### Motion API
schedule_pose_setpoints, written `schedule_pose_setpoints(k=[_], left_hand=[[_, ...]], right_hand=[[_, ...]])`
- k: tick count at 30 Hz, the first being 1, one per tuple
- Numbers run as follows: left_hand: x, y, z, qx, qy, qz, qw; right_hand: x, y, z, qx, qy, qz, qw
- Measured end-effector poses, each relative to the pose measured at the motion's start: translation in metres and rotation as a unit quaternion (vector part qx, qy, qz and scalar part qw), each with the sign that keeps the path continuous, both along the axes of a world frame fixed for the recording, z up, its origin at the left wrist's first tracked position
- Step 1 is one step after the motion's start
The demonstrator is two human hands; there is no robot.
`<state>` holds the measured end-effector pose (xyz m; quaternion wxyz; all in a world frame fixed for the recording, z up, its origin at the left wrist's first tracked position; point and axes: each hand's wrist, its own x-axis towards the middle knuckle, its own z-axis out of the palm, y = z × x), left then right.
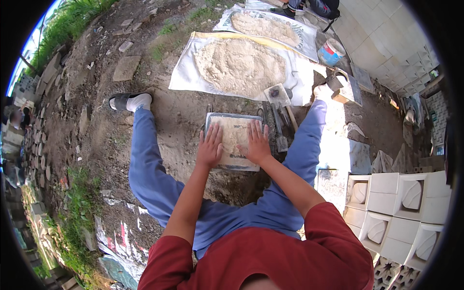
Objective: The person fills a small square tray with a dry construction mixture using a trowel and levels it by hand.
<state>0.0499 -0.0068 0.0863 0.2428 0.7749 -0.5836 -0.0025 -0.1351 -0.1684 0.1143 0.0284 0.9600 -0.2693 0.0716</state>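
Observation:
Between my legs on the ground sits a shallow square mold (235, 167) with a dark and pale rim, filled with pale sandy powder (233, 131). My left hand (210, 147) lies flat on the left part of the powder, fingers stretched forward. On the right part rests my right hand (256, 144), also flat with its fingers spread a little. Neither hand holds anything. Just right of the mold lie a trowel (281, 137) and a tool with a square, pale, caked head (277, 94).
Ahead, a white sack sheet (181, 77) bears a heap of pale powder (239, 65); a second heap (266, 28) lies beyond. A bucket (331, 51) stands far right. Pale molded blocks (384, 193) are stacked at near right. Another person's foot (282, 12) shows at the top.

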Motion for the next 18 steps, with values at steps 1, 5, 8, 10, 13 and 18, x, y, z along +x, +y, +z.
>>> schedule_pose_setpoints(k=[1, 5, 8, 10, 13, 18], left_hand=[[0.002, 0.001, 0.000, 0.005, 0.002, 0.000, 1.000], [0.007, 0.006, -0.004, 0.004, 0.013, -0.001, 1.000], [0.003, 0.001, -0.001, 0.005, 0.006, -0.006, 1.000], [0.001, -0.002, 0.002, 0.006, -0.001, -0.004, 1.000], [0.004, 0.001, 0.000, 0.008, -0.017, 0.001, 1.000], [0.003, 0.003, -0.001, 0.004, -0.009, 0.000, 1.000]], right_hand=[[0.003, 0.005, 0.002, 0.000, 0.001, 0.001, 1.000], [0.008, 0.025, 0.004, 0.052, 0.009, 0.145, 0.988], [0.004, 0.002, 0.000, 0.026, 0.004, 0.116, 0.993], [0.003, -0.008, -0.002, -0.002, 0.002, 0.052, 0.999], [0.010, -0.007, 0.001, 0.003, -0.006, 0.029, 1.000], [0.006, -0.004, -0.001, 0.091, -0.013, 0.200, 0.975]])
